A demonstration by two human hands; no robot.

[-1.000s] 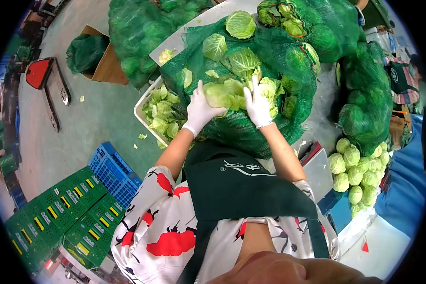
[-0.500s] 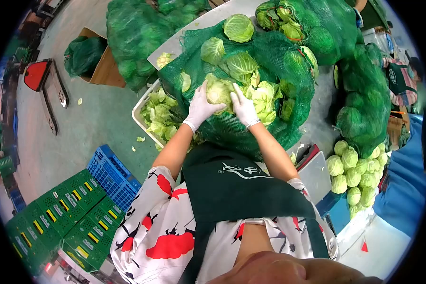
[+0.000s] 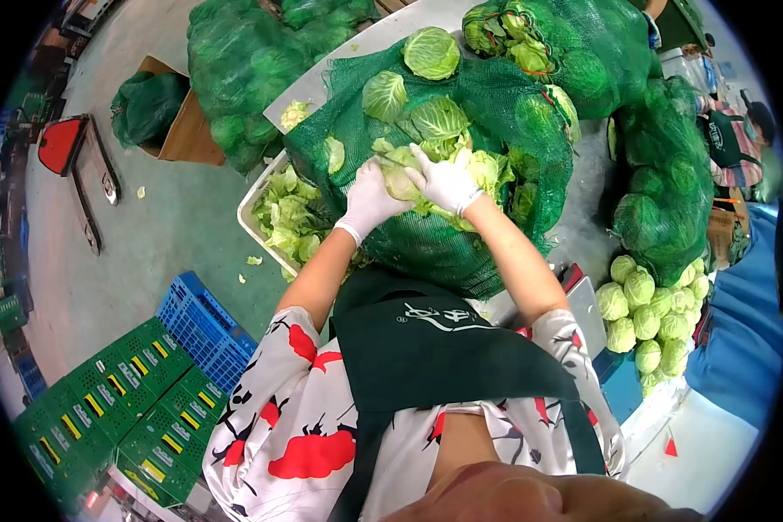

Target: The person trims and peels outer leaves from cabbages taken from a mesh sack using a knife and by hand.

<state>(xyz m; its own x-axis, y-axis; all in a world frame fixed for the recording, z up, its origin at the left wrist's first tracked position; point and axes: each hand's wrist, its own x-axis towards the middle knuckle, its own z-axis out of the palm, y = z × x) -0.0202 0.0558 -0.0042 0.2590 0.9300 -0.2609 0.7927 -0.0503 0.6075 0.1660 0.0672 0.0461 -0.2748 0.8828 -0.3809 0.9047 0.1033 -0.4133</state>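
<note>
A pale green cabbage (image 3: 399, 184) sits between my two white-gloved hands, above a green mesh sack (image 3: 435, 252). My left hand (image 3: 372, 198) is closed against its left side, fingers curled at the top. On the right, my right hand (image 3: 445, 181) grips it with thumb and fingers. A thin greyish strip shows by the left fingertips; I cannot make out what it is. Beyond the hands, a whole cabbage (image 3: 431, 53), a smaller cabbage piece (image 3: 384, 96) and a veined cabbage (image 3: 440, 117) lie on the mesh. Loose leaves (image 3: 493, 170) are partly hidden behind my right hand.
A white bin (image 3: 249, 211) of cabbage leaves stands left of the sack. Filled mesh sacks (image 3: 574, 65) lie at the back and right, with stacked cabbages (image 3: 644, 309) below. Green crates (image 3: 104, 391) and a blue crate (image 3: 204, 326) are at lower left. Another person (image 3: 731, 139) is at far right.
My right hand has moved over the cabbage's top, nearer my left hand, and now covers some loose leaves. My left fingers have curled in more. The whole view has shifted slightly.
</note>
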